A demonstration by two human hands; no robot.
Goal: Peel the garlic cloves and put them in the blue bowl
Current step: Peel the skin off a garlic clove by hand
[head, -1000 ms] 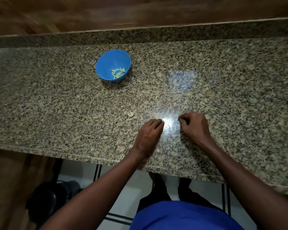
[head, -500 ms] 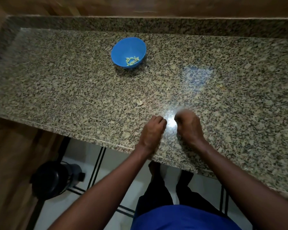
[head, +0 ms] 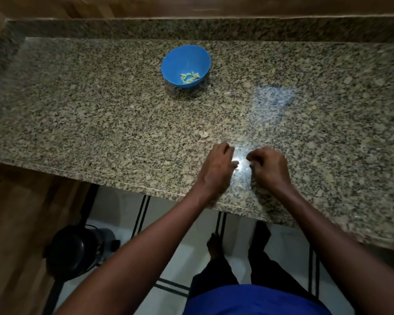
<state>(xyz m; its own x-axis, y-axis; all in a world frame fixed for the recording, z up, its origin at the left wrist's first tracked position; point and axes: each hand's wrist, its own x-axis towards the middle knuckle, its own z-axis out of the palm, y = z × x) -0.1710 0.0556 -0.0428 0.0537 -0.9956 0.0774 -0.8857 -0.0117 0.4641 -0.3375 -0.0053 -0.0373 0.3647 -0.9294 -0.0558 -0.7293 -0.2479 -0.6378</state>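
Hands drew apart near the counter (head: 100, 123) edge: left hand (head: 217, 165) and right hand (head: 268, 165) curled, contents indiscernible. Beyond them, blue bowl (head: 175, 62) held peeled garlic cloves (head: 190, 77); peeling probably continued.

Both hands, left (head: 218, 165) and right (head: 268, 167), curled, close together, apart

Probably home kitchen: granite countertop (head: 100, 114), tiled floor (head: 191, 235).
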